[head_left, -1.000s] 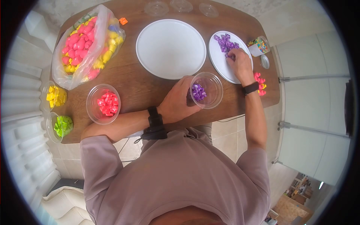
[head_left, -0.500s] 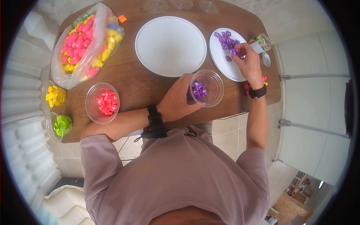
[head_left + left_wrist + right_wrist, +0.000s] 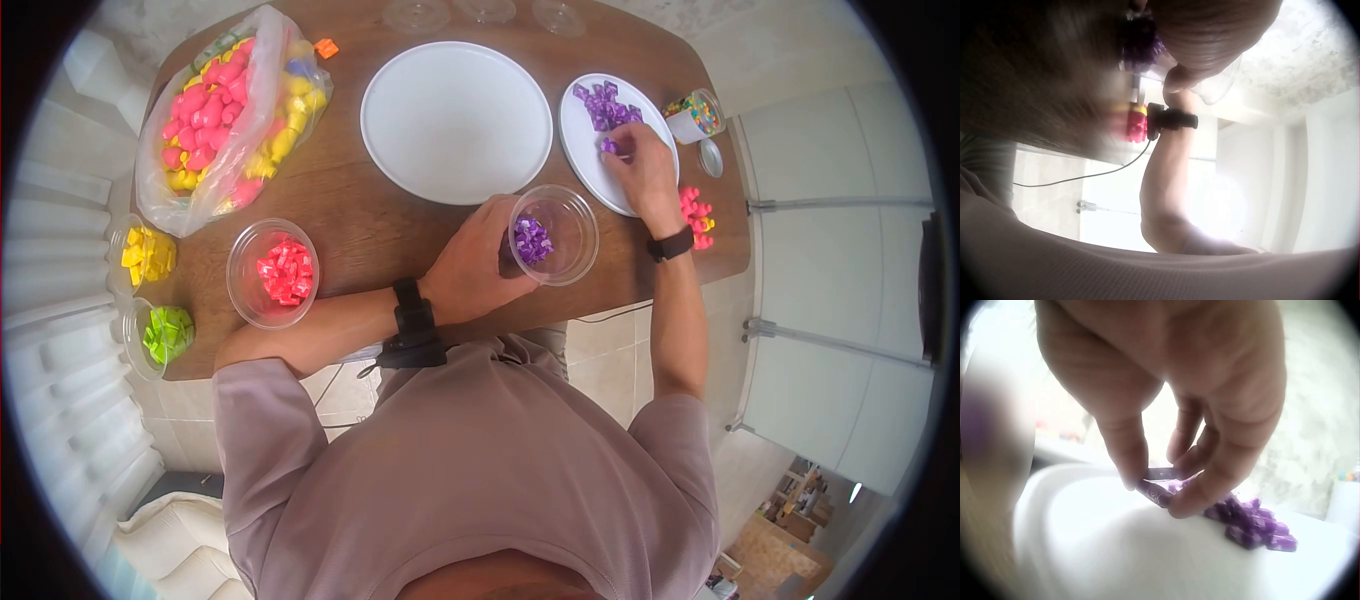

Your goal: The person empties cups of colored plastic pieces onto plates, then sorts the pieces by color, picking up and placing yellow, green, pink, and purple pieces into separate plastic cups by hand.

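Observation:
The left hand (image 3: 478, 262) grips a clear plastic cup (image 3: 575, 240) with purple pieces (image 3: 532, 241) in it, near the table's front edge. Over the smaller white plate (image 3: 592, 175), the right hand (image 3: 646, 175) pinches purple pieces. In the right wrist view the thumb and fingers of the right hand (image 3: 1169, 487) hold two dark purple pieces (image 3: 1155, 494) above the plate (image 3: 1110, 550). More purple pieces (image 3: 1254, 526) lie heaped behind them. The left wrist view shows the left hand (image 3: 1213, 31) close up, with dark purple pieces (image 3: 1140, 44) beside it.
A large white plate (image 3: 456, 123) lies mid-table. At left are a plastic bag (image 3: 215, 120) of pink and yellow pieces and cups of red (image 3: 287, 273), yellow (image 3: 150, 257) and green pieces (image 3: 168, 335). A jar (image 3: 692, 117) and pink pieces (image 3: 697, 218) are at right.
The right hand lifted slightly rightward off the purple heap, then came back left over the plate and pinches pieces there. The left hand and its cup have stayed nearly still.

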Demonstrator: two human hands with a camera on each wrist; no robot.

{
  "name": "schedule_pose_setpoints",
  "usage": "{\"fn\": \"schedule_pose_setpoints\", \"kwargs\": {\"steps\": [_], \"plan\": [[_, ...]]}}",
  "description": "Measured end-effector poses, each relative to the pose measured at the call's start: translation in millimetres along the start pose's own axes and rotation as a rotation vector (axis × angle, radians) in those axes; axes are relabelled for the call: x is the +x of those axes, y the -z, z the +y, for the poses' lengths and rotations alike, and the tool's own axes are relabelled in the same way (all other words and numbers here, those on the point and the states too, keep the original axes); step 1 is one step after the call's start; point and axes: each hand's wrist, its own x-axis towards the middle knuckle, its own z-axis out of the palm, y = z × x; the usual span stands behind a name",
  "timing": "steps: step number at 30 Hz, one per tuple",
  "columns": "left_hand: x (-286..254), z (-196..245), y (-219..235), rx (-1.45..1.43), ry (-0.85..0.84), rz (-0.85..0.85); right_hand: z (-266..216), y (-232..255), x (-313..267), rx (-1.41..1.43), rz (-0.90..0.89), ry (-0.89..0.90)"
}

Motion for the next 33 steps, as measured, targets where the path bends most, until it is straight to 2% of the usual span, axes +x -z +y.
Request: {"fn": "schedule_pose_setpoints", "kwargs": {"steps": [2, 4, 6, 7, 9, 12, 14, 17, 18, 20, 22, 24, 26, 28, 30, 32, 33], "plan": [[-0.3, -0.8, 0.7, -0.002, 0.000, 0.007, -7.8, 12.1, -3.8, 0.269, -0.028, -0.065], [-0.4, 0.1, 0.6, 0.004, 0.012, 0.001, -31.5, 33.2, -10.9, 0.340, -0.051, -0.107], [0.8, 5.2, 1.8, -0.022, 0.021, -0.006, -59.1, 55.2, -21.4, 0.671, -0.126, -0.098], [1.0, 6.6, 1.8, -0.043, 0.027, -0.010, -71.0, 64.1, -28.5, 0.671, -0.127, -0.104], [1.0, 5.8, 1.1, -0.044, 0.033, -0.012, -90.8, 74.9, -39.7, 0.892, -0.315, -0.023], [1.9, 7.4, 2.4, -0.038, 0.025, -0.020, -107.1, 71.0, -44.8, 0.753, -0.389, 0.038], [2.3, 6.2, 3.3, -0.029, 0.011, -0.020, -102.9, 69.3, -42.9, 0.764, -0.373, 0.024], [-0.3, -0.7, -0.7, -0.044, -0.002, -0.003, -82.1, 62.9, -41.6, 0.862, -0.045, -0.100], [-0.5, -1.4, -1.1, -0.040, -0.008, 0.001, -72.9, 60.6, -45.2, 0.858, -0.045, -0.097], [-0.5, -1.4, -1.0, -0.036, -0.015, 0.006, -57.8, 56.6, -56.1, 1.079, 0.115, -0.191], [-1.3, -0.5, -0.9, -0.038, -0.007, 0.007, -47.2, 50.4, -66.5, 1.165, 0.156, -0.257], [-1.0, 5.1, 0.8, -0.042, 0.010, 0.007, -39.6, 46.0, -73.1, 1.449, 0.244, -0.251], [0.6, 6.3, -0.6, -0.050, 0.014, -0.023, -34.6, 53.3, -71.0, 1.489, 0.364, -0.325], [1.0, 2.6, -2.9, -0.035, -0.017, 0.024, -26.0, 72.4, -59.6, 1.751, 0.459, -0.208], [2.0, 1.0, -3.8, -0.015, -0.027, -0.004, -12.2, 90.0, -43.9, 1.970, 0.428, -0.092], [0.7, -1.5, -4.3, -0.002, -0.033, -0.023, 7.9, 107.9, -21.4, 2.154, 0.280, 0.000], [-1.0, -3.0, -2.8, 0.014, 0.008, -0.033, 7.3, 115.0, -0.3, 2.073, 0.526, -0.074]]}}
